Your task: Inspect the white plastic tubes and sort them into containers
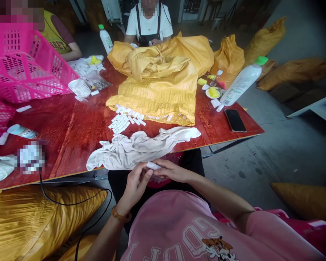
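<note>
Between my two hands, over my lap at the table's front edge, is a small white tube (153,165). My left hand (137,183) has its fingers and thumb closed around the tube's left end. The fingers of my right hand (172,170) are pressed on its right end. Just beyond my hands a crumpled white cloth (136,146) lies along the table edge. Behind the cloth, a group of similar white tubes (121,122) lies beside the mouth of a yellow woven sack (160,92), with more tubes along the sack's edge.
A phone (235,120) and a white bottle with a green cap (241,83) are at the right of the red table (65,125). Pink baskets (24,65) stand at the left. Two people sit across the table. A full yellow sack (43,217) and a black cable are at lower left.
</note>
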